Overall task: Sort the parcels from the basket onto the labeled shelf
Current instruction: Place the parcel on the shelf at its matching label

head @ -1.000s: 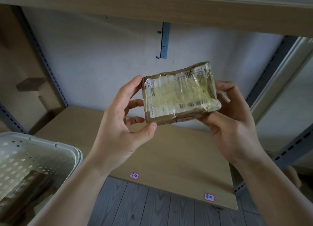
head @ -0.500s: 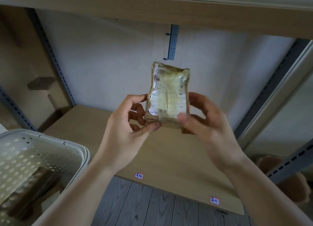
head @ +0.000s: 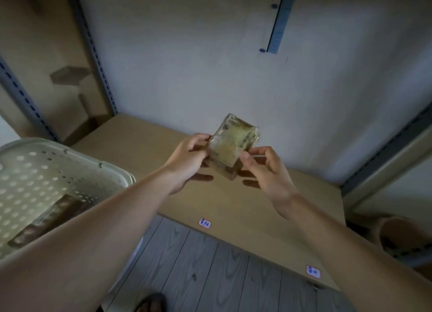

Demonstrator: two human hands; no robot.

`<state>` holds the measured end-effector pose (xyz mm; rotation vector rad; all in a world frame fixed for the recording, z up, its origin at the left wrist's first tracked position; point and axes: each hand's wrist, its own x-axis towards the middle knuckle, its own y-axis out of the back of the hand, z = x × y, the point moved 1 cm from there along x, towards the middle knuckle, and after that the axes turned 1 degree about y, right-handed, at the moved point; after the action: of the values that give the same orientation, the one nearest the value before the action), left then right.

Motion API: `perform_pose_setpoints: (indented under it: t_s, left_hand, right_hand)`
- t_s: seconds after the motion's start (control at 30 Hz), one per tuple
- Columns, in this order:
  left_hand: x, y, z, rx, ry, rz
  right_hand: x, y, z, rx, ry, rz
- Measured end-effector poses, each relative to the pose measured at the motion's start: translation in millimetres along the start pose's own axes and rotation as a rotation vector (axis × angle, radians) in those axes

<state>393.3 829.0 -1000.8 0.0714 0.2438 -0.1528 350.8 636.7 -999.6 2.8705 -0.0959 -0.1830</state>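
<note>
Both hands are holding a small taped parcel [head: 230, 148] upright over the shelf board [head: 145, 145], near its back edge. The left hand [head: 189, 162] is pinching its left side, the right hand [head: 264, 171] its right, thumb on the front face. The basket [head: 112, 171] is sitting beyond the board's left front corner.

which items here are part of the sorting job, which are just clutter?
Job:
- parcel, held by left hand and right hand
- basket
- shelf
- labels

Clutter:
- slipper at right
- wall bracket
</note>
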Motion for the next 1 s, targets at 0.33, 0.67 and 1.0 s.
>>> perform_pose_setpoints:
  t_s: [0.33, 0.67, 1.0]
  left_hand:
    - [98.1, -2.9, -40.1, -0.112, 0.035, 0.113]
    - [171.2, -24.7, -120.4, 0.463, -0.085, 0.087]
    - [199.6, -36.1, -146.9, 0.556, -0.037, 0.140]
  right_hand:
    - [92.1, -17.1, 55.8, 0.291, -0.276, 0.284]
    - [138.1, -24.2, 149.5, -0.391, -0.233, 0.223]
    - [169.6, -12.0, 176.6, -0.451, -0.187, 0.292]
